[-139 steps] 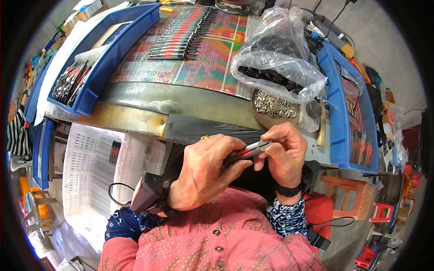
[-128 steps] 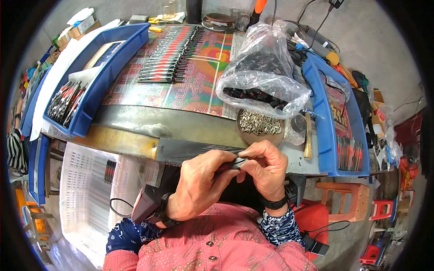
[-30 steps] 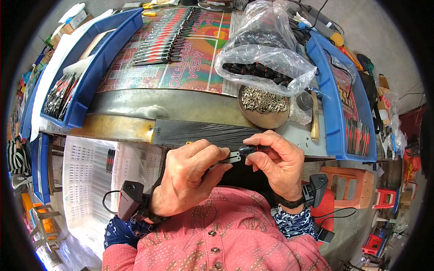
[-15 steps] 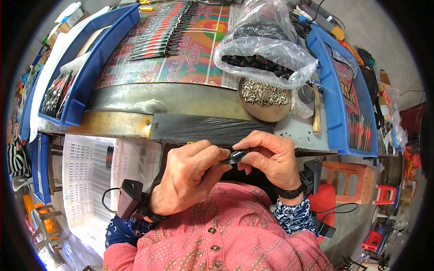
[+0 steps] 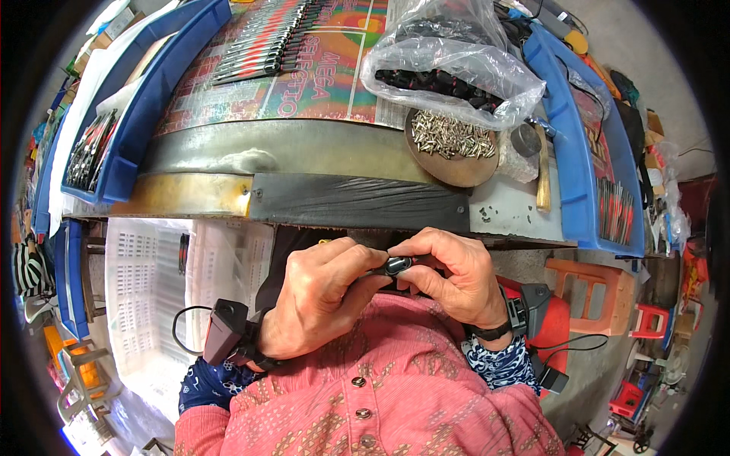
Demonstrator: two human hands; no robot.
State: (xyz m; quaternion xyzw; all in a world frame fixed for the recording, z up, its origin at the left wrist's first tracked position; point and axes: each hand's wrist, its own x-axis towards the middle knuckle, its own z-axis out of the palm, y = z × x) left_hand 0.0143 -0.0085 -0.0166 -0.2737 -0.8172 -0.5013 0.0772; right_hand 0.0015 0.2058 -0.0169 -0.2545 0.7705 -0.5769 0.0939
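Just in front of the bench edge, a small glossy black part [image 5: 398,265] with a rounded end shows between my two hands. My left hand [image 5: 323,292] is closed, thumb and fingers pinching the part's left side. From the other side, my right hand [image 5: 455,280] grips it between thumb and fingertips. Most of the piece is covered by the fingers, so its full shape and kind cannot be made out. On the bench beyond lie a round dish [image 5: 456,175] of short silvery metal pins [image 5: 450,137] and an open clear plastic bag [image 5: 525,90] of black pieces [image 5: 433,82].
Slim red, black and silver tools [image 5: 262,49] lie in a row on a printed sheet. Blue bins [image 5: 144,114] [image 5: 566,152] holding similar pieces flank the bench. A brush [image 5: 543,182] lies near the right bin. Below stand a white crate [image 5: 144,289] and an orange stool [image 5: 559,304].
The bench has shifted slightly upward in view. My hands stay together on the black part, which is turned a little and lies flatter between the fingertips.
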